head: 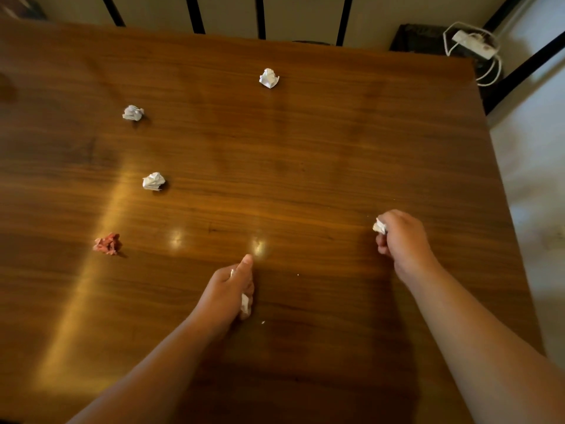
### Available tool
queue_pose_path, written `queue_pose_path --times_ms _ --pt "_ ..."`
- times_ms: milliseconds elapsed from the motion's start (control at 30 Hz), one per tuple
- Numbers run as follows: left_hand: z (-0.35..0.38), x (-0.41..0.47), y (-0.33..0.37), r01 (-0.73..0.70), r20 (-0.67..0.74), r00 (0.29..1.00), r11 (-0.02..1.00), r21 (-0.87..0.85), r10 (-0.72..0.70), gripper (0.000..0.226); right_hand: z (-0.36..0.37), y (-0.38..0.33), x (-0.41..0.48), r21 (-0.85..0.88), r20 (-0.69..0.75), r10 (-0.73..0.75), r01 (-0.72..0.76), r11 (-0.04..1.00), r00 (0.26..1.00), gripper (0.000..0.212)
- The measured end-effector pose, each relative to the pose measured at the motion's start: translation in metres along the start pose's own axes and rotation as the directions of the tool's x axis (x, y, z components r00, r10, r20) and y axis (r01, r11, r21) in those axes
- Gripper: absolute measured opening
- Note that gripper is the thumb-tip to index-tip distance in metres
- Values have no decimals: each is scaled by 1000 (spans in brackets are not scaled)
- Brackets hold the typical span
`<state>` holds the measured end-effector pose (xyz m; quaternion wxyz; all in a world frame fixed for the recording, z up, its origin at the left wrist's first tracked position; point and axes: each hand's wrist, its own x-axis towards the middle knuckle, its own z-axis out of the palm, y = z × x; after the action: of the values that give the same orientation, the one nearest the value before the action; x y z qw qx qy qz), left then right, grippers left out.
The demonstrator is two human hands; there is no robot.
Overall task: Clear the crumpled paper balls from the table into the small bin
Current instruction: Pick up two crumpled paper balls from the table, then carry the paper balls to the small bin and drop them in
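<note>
Glossy wooden bench near black railing, four paper balls loose on it, left hand and right hand each clenched on white paper.

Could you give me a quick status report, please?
Left hand and right hand each shut on white paper. Four balls remain on table. Bin not visible.

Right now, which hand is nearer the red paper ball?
Left. The left hand sits right of the red paper ball, slightly nearer the camera; the right hand is far across the table.
</note>
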<state>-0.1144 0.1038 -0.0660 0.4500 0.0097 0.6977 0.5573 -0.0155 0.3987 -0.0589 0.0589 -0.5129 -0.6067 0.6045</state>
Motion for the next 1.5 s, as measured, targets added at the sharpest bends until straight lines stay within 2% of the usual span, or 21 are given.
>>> queue_pose_path --times_ms 33,100,133,200,333,433,533,667,833,933,1100,1300,1500 --pt "1 -6 -4 63 19 998 995 -77 -62 57 2 6 -17 154 44 109 -114 981 993 15" --pt "3 -19 -13 169 64 985 969 -180 -159 66 4 22 -50 338 149 249 -286 897 957 26" --pt "3 -26 -18 212 96 976 953 -218 -195 67 4 31 -69 399 194 299 -353 846 934 29" --pt "5 -41 -24 288 152 955 920 -267 -255 59 3 46 -105 468 262 382 -463 753 886 22" --pt "7 -78 -37 356 231 929 871 -338 -290 30 -1 69 -168 451 342 468 -579 679 815 11" --pt "9 -104 -44 374 325 914 809 -454 -241 29 -5 82 -204 428 392 485 -621 656 782 15" --pt "9 -129 -52 381 326 917 746 -546 -230 31 -12 93 -233 411 430 516 -669 619 741 24" --pt "10 -168 -65 370 300 929 600 -709 -219 34 -21 105 -261 412 453 514 -682 604 729 36" --pt "19 -236 -87 257 197 965 505 -824 -171 36 -27 117 -294 366 518 408 -626 689 752 40" --pt "25 -281 -107 148 94 986 464 -873 -138 33 -30 124 -319 293 571 377 -610 736 729 37" --pt "27 -360 -164 -12 -80 982 363 -932 -173 25 -27 142 -369 114 630 381 -566 816 677 32" --pt "4 -446 -236 -228 -304 897 255 -940 -320 24 22 160 -425 -145 696 434 -480 865 572 30" --pt "-23 -528 -311 -437 -403 801 28 -899 -442 30 123 181 -489 -395 726 505 -318 862 467 31"
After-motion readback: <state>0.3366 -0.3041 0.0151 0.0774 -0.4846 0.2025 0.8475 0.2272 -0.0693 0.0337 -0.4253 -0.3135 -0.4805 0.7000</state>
